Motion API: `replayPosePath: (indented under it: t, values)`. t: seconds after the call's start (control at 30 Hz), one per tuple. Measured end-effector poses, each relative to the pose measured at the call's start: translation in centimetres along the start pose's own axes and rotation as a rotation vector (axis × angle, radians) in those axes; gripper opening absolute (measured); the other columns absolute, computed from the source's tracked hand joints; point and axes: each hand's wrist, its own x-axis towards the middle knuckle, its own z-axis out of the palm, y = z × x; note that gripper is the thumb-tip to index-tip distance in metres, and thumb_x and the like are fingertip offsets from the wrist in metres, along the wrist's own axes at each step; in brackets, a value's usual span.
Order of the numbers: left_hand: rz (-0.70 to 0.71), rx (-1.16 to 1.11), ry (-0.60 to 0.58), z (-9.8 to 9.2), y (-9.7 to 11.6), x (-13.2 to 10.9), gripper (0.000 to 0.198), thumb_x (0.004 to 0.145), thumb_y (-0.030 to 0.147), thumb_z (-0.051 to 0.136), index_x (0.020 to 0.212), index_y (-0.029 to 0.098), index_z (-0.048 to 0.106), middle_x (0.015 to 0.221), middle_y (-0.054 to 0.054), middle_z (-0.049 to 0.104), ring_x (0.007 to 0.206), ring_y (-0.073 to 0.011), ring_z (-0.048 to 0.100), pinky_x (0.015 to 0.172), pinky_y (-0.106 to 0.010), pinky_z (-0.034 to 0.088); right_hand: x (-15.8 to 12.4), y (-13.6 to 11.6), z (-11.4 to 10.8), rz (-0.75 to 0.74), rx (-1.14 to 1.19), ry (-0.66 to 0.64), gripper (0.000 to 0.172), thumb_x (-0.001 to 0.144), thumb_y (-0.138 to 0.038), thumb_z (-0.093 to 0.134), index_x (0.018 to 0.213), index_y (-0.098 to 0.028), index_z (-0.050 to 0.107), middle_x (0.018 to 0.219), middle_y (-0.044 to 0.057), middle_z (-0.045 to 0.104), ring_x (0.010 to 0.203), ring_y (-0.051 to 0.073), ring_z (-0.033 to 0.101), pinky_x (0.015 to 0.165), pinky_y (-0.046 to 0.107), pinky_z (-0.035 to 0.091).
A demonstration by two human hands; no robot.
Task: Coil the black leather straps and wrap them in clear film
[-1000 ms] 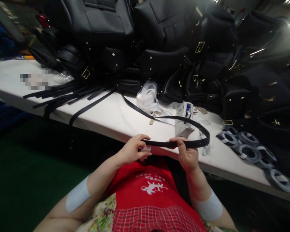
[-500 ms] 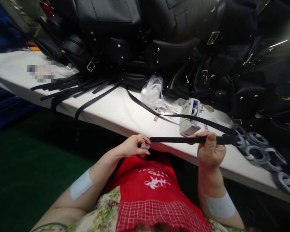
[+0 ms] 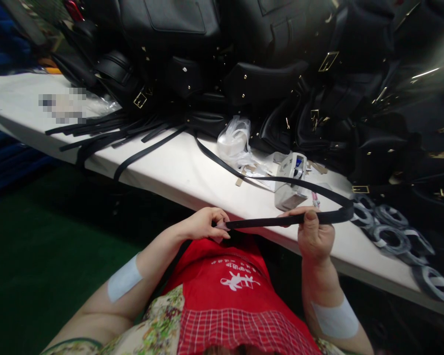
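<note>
A long black leather strap (image 3: 266, 222) runs level in front of my red apron, bends back at the right and trails across the white table (image 3: 177, 172). My right hand (image 3: 314, 234) is closed on the strap near the bend, thumb on top. My left hand (image 3: 207, 224) pinches a small pale scrap (image 3: 224, 226) at the strap's free left end, fingers curled.
A heap of black leather bags (image 3: 266, 84) with gold buckles fills the back of the table. Loose black straps (image 3: 107, 135) lie at the left. A crumpled plastic bag (image 3: 235, 140), a small white device (image 3: 290, 180) and rolls of tape (image 3: 388, 231) sit near my hands.
My right hand slid right along the strap, then came slightly back. The left hand let the strap end go, and now it meets that end again with the pale scrap.
</note>
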Motion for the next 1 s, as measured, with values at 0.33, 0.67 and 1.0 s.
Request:
replayPosePath:
  t: [0.33,0.67,1.0]
  values:
    - [0.028,-0.065,-0.201,0.3,-0.3,0.3,0.042,0.089,0.051,0.056,0.091,0.013,0.073,0.081,-0.007,0.071,0.073,-0.0147,0.064,0.068,-0.022,0.051,1.1,-1.4,-1.0,0.021,-0.122,-0.197,0.032,0.098,-0.037,0.047,0.084,-0.019,0.069,0.067,0.003,0.071,0.057,0.016,0.068,0.054,0.027,0.056]
    - [0.085,-0.045,0.328,5.5,0.2,2.1,0.048,0.097,0.049,0.036,0.073,0.015,0.060,0.062,0.000,0.059,0.051,-0.0106,0.053,0.052,-0.021,0.042,-1.1,2.1,6.1,0.461,0.104,-0.543,0.043,0.091,-0.056,0.052,0.109,-0.023,0.072,0.105,0.007,0.074,0.110,0.025,0.064,0.100,0.042,0.047]
    - [0.193,0.058,0.438,6.3,0.4,1.1,0.046,0.100,0.046,0.030,0.076,0.018,0.058,0.053,0.002,0.051,0.048,-0.0124,0.050,0.050,-0.023,0.038,1.8,1.1,5.8,0.407,0.193,-0.369,0.050,0.093,-0.059,0.045,0.109,-0.020,0.072,0.108,0.009,0.074,0.107,0.025,0.065,0.103,0.044,0.043]
